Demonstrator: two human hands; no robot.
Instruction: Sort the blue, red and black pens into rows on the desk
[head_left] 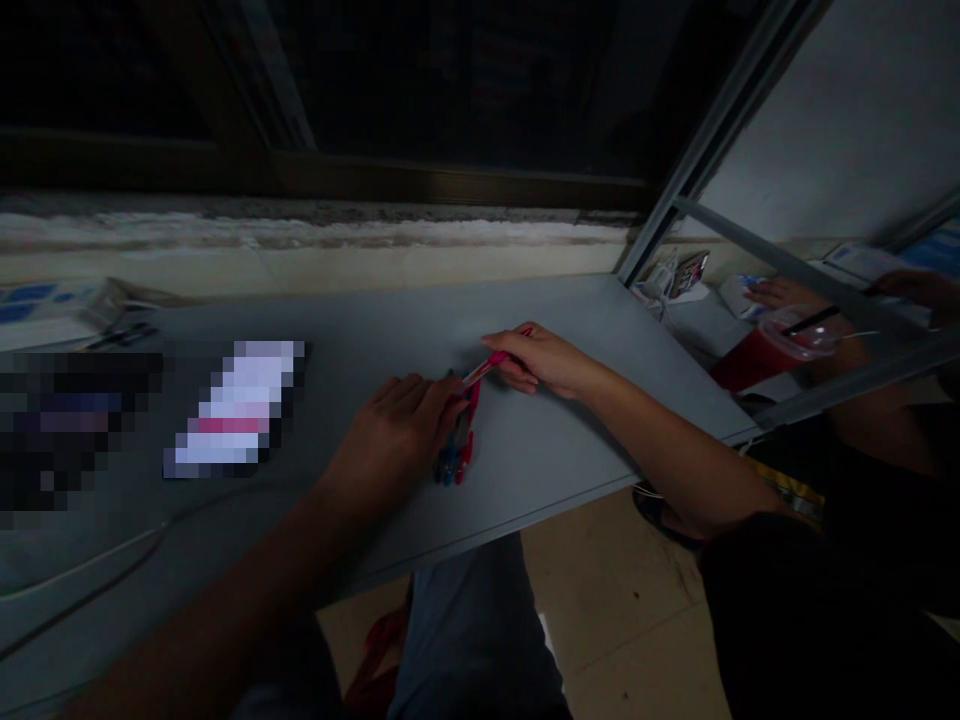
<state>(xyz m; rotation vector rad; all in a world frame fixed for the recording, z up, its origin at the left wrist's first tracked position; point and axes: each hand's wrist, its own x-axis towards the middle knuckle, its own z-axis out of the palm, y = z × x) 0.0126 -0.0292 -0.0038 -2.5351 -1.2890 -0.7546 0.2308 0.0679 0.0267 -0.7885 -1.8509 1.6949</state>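
Note:
Over the middle of the grey desk (577,440), both hands are closed on one red pen (480,372). My left hand (405,420) grips its lower left end, and my right hand (536,362) pinches the upper right part, which is pink-red. The clear barrel shows between the two hands. Just below my left fingers, several pens (454,460) lie side by side on the desk, some dark blue and some red. My left hand partly covers their upper ends.
Two blurred-out phones or screens, one bright phone (236,410) and one dark device (67,430), lie at left with a cable (97,560). A white box (60,310) stands behind. Past the metal frame (697,150), another person's hand (784,295) is near a red drink cup (772,345).

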